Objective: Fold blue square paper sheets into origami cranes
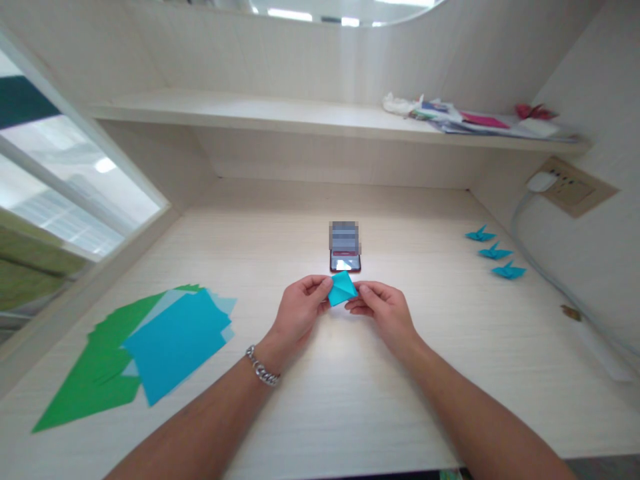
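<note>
Between my two hands is a small folded square of blue origami paper (342, 289), turned so a corner points away from me, with a crease line across its face. My left hand (305, 303) pinches its left corner between thumb and fingers. On the opposite side, my right hand (383, 308) grips the right corner, thumb on top. Just beyond the paper lies a phone (345, 262) on the desk, its screen partly blurred out. A silver chain bracelet (262, 367) circles my left wrist.
Blue paper sheets (177, 343) overlap green sheets (90, 373) at the left. Three folded blue paper cranes (495, 253) stand in a row at the right. A white cable (530, 260) runs from the wall socket (575, 187). Papers (470, 120) lie on the shelf above.
</note>
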### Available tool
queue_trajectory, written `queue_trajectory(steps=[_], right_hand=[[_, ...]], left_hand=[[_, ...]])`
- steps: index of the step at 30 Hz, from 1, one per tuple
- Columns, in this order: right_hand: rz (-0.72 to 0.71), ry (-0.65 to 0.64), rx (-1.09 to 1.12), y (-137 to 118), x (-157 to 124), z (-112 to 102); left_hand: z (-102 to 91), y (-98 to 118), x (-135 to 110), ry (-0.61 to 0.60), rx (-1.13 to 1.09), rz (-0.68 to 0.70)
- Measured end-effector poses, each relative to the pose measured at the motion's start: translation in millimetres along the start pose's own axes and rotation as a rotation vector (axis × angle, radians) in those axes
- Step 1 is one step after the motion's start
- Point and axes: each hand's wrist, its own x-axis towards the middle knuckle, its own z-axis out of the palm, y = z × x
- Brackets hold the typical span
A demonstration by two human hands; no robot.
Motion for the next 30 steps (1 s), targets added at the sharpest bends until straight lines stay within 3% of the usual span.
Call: queue_trajectory(steps=[5, 11, 19, 30], right_hand=[[-0.075, -0.02, -0.042, 1.3, -1.1, 0.3], [-0.084, 0.045, -0.08, 0.3, 0.8, 0.7], [-0.052, 0.05, -0.016, 0.2, -0.2, 1.2], [-0.124, 0.097, -0.115, 2.5, 2.8, -3.5]], left_hand=[[0.6, 0.3, -0.1, 0.014, -0.012, 0.011], [0.9, 3.0, -2.3, 0.014, -0.024, -0.016], [-3.3, -4.1, 0.2, 0.003, 0.037, 0.053], [-2.6, -3.9, -1.9, -0.05, 0.113, 0.042]])
